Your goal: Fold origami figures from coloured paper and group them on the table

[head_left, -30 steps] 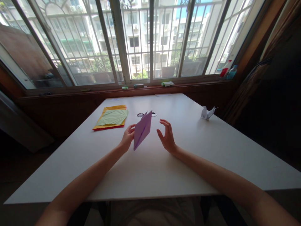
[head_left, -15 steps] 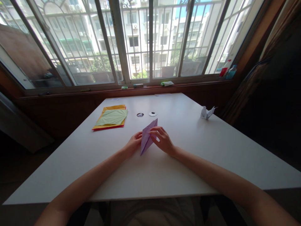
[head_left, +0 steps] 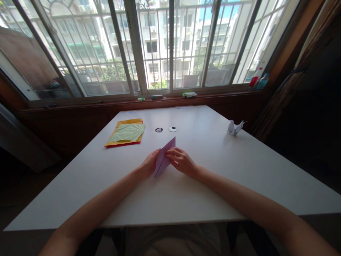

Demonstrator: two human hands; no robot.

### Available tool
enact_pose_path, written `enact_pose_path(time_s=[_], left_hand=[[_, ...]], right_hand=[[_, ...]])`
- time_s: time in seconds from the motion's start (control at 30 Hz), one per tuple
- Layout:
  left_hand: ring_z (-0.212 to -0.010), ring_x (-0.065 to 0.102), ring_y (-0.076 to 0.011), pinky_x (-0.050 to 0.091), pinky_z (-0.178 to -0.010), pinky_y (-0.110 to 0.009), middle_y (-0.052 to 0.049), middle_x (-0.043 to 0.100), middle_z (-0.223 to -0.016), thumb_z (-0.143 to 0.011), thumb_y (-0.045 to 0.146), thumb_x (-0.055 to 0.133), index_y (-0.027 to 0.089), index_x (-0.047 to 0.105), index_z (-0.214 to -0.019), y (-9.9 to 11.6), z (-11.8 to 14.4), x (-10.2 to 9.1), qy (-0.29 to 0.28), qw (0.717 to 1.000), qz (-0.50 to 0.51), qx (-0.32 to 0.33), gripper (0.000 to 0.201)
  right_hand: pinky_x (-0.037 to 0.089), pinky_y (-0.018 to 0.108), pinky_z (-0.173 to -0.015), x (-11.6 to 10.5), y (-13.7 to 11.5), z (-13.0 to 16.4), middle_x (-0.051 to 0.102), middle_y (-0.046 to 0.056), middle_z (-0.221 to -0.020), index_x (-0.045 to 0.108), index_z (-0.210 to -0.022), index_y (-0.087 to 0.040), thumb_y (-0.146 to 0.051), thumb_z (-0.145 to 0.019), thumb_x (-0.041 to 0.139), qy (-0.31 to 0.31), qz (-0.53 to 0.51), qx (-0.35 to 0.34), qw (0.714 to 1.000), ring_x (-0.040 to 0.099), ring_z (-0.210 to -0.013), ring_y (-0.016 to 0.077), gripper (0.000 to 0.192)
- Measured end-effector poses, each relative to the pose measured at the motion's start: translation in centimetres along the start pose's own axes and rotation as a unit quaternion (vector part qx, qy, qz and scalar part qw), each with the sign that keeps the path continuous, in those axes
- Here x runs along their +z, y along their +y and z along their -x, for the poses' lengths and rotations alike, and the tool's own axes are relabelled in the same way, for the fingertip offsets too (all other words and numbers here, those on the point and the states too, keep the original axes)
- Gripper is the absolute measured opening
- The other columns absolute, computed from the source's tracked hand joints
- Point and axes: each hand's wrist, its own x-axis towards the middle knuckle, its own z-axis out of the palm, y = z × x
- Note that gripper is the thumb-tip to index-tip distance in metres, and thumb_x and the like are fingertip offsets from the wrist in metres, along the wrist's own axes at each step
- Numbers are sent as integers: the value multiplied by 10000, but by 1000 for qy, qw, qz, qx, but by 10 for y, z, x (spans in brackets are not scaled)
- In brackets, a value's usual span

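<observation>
Fig.: Both hands on a folded sheet, head view. The right hand (head_left: 182, 163) has its fingers (head_left: 170, 153) drawn together & pressed on the upper face of the purple paper (head_left: 163, 158), index tip near the sheet's mid fold. The left hand (head_left: 150, 164) sits on the opp. side, fingers curled against the paper's left edge, thumb hidden behind the sheet; how the thumb grips cannot be told. The paper is a folded, pointed shape, held tilted: lower tip touching or just above the white table (head_left: 213, 185), upper tip raised twd. the window. It lies near the table's centre, betw. the two hands, forearms running back to the near edge.

Surroundings, outward: just beyond the paper's upper tip, two small round items (head_left: 166, 129) lie side by side on the table; too small to identify. Farther left, well apart from the hands, a stack of coloured sheets (head_left: 126, 134) lies flat: pale green on top, yellow-orange under it, red at the bottom edge. At the far right of the table stands a white folded paper figure (head_left: 234, 127), winged in outline. Behind the table, a wooden sill (head_left: 170, 101) carries small objects, incl. a red-capped bottle (head_left: 255, 77) at the right end. The barred window (head_left: 160, 46) looks onto apartment blocks.
</observation>
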Motion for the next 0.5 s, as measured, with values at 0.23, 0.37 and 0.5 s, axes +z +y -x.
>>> enact_pose_path(time_s=[0.23, 0.37, 0.5], left_hand=[[-670, 577, -117, 456, -645, -234, -35, 628, -770, -628, 266, 696, 129, 589, -856, 2, 5, 3, 30, 999, -45, -4, 287], [-640, 569, -108, 445, -618, -221, -21, 629, -742, -609, 270, 699, 139, 587, -844, 4, 5, 2, 63, 995, -81, 7, 291], [-590, 550, -93, 424, -563, -201, -4, 624, -717, -596, 284, 696, 147, 588, -838, 8, 6, 0, 91, 990, -107, 20, 298]], right_hand=[[434, 352, -850, 2, 1, 1, 597, 62, -1004, 551, -1033, -211, -127, -808, 421, -3, 0, -10, 1000, 498, -988, 168, 273], [419, 359, -856, 0, 0, 2, 606, 49, -987, 556, -1003, -218, -106, -812, 399, 12, 1, 6, 1000, 496, -981, 169, 271], [424, 374, -825, -1, 1, 1, 594, 59, -975, 553, -977, -206, -82, -797, 374, 54, 15, 71, 996, 495, -961, 192, 283]])
